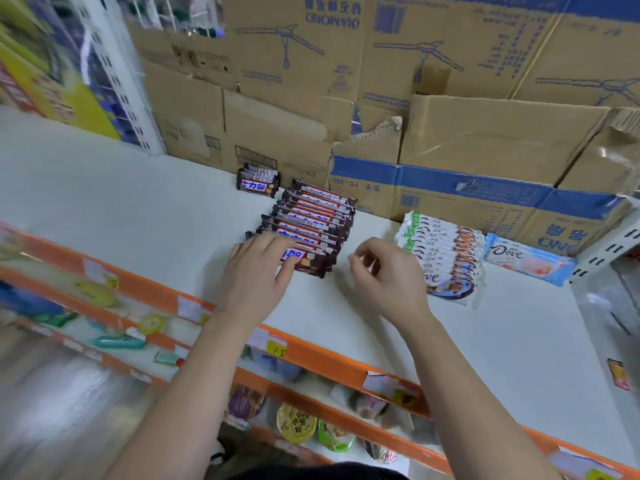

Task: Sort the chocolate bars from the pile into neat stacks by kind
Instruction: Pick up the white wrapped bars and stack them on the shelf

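Forearms (194, 393) rise from the bottom of the frame to a white shelf (138, 202) with an orange front edge (311, 355). At the centre, the left hand (258, 268) lies with its fingers flat and spread on the nearest bar of a long row of brown bars (308, 220), which runs away towards the cardboard boxes (485, 133). The right hand (384, 271) hovers just right of that row with its fingers curled in, and nothing shows between them.

A short stack of brown bars (258, 181) sits behind the row, near the boxes. To the right lies an overlapping row of white bars (443, 254), with one pale blue bar (528, 259) just beside it. No loose pile is in sight (it may lie outside the frame).

Sorting looks nearly done, and the step in hand seems to be squaring up the brown row. The next move probably calls for the right hand to steady the row's far side while the left nudges the front bar into line, gently enough that the overlapping bars do not slide apart.
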`<move>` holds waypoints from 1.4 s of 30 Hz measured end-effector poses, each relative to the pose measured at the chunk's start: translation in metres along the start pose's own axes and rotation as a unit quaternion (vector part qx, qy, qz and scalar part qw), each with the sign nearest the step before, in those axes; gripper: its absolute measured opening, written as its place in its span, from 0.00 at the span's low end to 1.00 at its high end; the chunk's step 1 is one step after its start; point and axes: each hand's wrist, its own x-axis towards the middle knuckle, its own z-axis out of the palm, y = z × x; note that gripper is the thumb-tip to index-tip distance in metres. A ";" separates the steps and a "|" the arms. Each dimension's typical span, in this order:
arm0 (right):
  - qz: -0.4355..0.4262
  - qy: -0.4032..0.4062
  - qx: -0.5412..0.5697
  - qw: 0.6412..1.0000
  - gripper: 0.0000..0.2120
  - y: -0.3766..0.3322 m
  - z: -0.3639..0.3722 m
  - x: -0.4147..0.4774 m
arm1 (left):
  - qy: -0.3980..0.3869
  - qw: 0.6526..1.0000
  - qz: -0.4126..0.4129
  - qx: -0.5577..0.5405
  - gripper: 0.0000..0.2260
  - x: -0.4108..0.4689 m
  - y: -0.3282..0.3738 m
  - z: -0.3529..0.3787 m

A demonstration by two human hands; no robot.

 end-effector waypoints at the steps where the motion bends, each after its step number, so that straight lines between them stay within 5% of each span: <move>1: -0.013 -0.007 0.005 1.000 0.05 -0.013 0.011 0.007 | 0.007 1.000 -0.013 0.009 0.16 -0.001 -0.013 -0.009; 11: -0.108 -0.067 0.072 0.989 0.05 -0.177 0.155 0.069 | 0.072 0.990 -0.092 0.080 0.15 -0.015 -0.199 -0.105; 25: -0.150 -0.139 0.117 0.972 0.11 -0.388 0.353 0.156 | 0.057 0.973 -0.184 0.130 0.16 -0.021 -0.463 -0.209; 42: -0.149 -0.168 0.101 0.969 0.08 -0.556 0.568 0.364 | 0.045 0.971 -0.202 0.117 0.17 0.097 -0.768 -0.270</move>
